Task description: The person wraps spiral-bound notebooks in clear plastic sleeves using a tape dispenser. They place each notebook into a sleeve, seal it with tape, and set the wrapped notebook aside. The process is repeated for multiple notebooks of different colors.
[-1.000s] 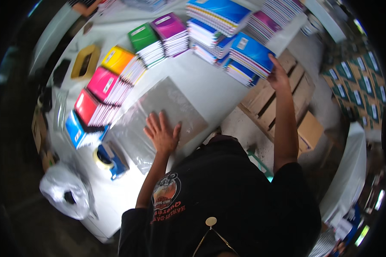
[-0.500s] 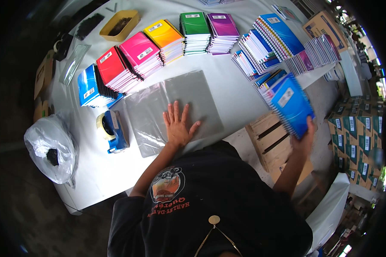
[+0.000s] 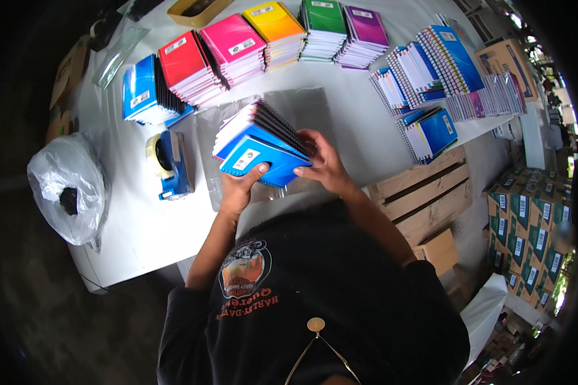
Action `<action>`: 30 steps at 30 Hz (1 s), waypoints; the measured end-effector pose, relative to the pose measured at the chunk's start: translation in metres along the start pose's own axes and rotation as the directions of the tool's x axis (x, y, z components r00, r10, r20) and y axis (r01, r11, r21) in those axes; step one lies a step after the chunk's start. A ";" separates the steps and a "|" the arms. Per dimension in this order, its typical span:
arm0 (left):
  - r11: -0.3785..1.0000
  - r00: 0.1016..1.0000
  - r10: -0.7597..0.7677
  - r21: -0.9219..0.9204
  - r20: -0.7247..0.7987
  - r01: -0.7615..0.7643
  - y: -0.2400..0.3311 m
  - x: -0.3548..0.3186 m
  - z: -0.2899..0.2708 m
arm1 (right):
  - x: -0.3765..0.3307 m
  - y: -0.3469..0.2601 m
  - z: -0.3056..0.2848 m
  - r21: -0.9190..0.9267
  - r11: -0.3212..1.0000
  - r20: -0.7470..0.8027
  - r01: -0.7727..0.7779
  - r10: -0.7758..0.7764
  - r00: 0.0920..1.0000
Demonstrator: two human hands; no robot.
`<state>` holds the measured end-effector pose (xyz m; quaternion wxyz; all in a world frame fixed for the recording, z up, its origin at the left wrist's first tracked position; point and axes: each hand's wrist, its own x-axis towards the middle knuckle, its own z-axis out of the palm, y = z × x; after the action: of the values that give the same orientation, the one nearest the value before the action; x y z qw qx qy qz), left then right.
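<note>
- The left hand point(image 3: 241, 186) grips the near left corner of a stack of blue spiral notebooks point(image 3: 260, 144), thumb on the top cover, fingers underneath.
- The right hand point(image 3: 324, 163) clamps the same stack from its right side, fingers curled over the spiral-bound edge, so the stack sits between the two hands (both closed on it, neither free).
- The stack is held tilted just above a clear plastic sheet point(image 3: 302, 106) that lies flat on the white table point(image 3: 141, 224).
- Just left of the hands, on the table, stands a blue tape dispenser point(image 3: 170, 163).
- Further left, near the table's edge, sits a crumpled white plastic bag point(image 3: 67, 186) with something dark in it.
- To the right, beside the table, is a wooden pallet point(image 3: 424, 196), with stacked green and white cartons point(image 3: 526, 237) beyond it.
- On the right side of the table lie fanned piles of blue notebooks point(image 3: 430, 128).
- Along the far side runs a row of notebook piles: blue point(image 3: 141, 93), red point(image 3: 186, 64), pink point(image 3: 231, 42), yellow point(image 3: 273, 22), green point(image 3: 324, 19) and purple point(image 3: 366, 29).
- Behind those, a yellow tray point(image 3: 199, 8) sits at the far edge.
</note>
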<state>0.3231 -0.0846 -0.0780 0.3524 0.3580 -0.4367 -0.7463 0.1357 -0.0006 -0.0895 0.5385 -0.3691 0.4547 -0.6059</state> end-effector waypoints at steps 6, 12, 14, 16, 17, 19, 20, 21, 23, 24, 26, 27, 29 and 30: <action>0.961 0.983 0.021 0.267 0.184 -0.071 -0.019 0.006 -0.010 | 0.018 0.014 -0.001 -0.194 0.970 0.115 0.145 -0.124 0.986; 0.921 0.966 0.236 0.291 0.106 -0.257 -0.029 0.000 -0.003 | 0.033 0.036 0.016 -0.159 0.957 0.113 0.242 -0.226 0.968; 0.889 0.953 0.285 0.342 0.106 -0.304 -0.041 0.000 -0.007 | 0.033 0.049 0.015 -0.178 0.929 0.094 0.324 -0.311 0.946; 0.834 0.932 0.327 0.416 0.156 -0.362 -0.058 0.002 -0.017 | 0.032 0.064 0.008 -0.232 0.887 0.115 0.399 -0.382 0.917; 0.727 0.930 0.312 0.582 0.194 -0.365 -0.065 0.004 -0.025 | 0.028 0.073 0.005 -0.133 0.930 0.109 0.344 -0.331 0.937; 0.389 0.891 0.249 0.804 0.378 -0.450 -0.076 0.009 -0.040 | 0.030 0.085 -0.005 -0.264 0.900 0.144 0.347 -0.319 0.937; 0.187 0.866 0.197 0.850 0.460 -0.493 -0.078 0.012 -0.046 | 0.031 0.088 -0.009 -0.322 0.867 0.159 0.380 -0.346 0.925; 0.178 0.894 0.127 0.876 0.431 -0.448 -0.077 0.013 -0.050 | 0.030 0.087 -0.014 -0.413 0.838 0.175 0.356 -0.310 0.934; 0.171 0.913 0.114 0.897 0.392 -0.407 -0.066 0.014 -0.053 | 0.030 0.077 -0.018 -0.724 0.477 0.310 0.499 -0.421 0.853; 0.182 0.925 0.070 0.907 0.373 -0.380 -0.059 0.015 -0.050 | 0.032 0.069 -0.017 -0.784 0.254 0.380 0.566 -0.524 0.762; 0.564 0.940 -0.018 0.779 0.341 -0.272 -0.036 0.019 -0.044 | 0.029 0.047 -0.010 -0.824 0.429 0.209 0.370 -0.376 0.903; 0.726 0.937 -0.014 0.648 0.349 -0.231 -0.027 0.019 -0.039 | 0.027 0.036 -0.005 -0.812 0.507 0.132 0.290 -0.325 0.936; 0.876 0.980 -0.089 0.482 0.181 -0.009 -0.012 0.027 -0.029 | 0.035 0.023 0.007 -0.741 0.671 -0.087 -0.017 -0.071 0.994; 0.909 0.987 -0.077 0.416 0.140 0.012 -0.007 0.032 -0.027 | 0.039 0.019 0.011 -0.678 0.730 -0.133 -0.086 -0.007 0.991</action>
<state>0.3283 -0.1196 -0.1015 0.2167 0.3758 -0.6022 -0.6702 0.1465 -0.0406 -0.1055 0.3484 -0.4920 0.6860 -0.4074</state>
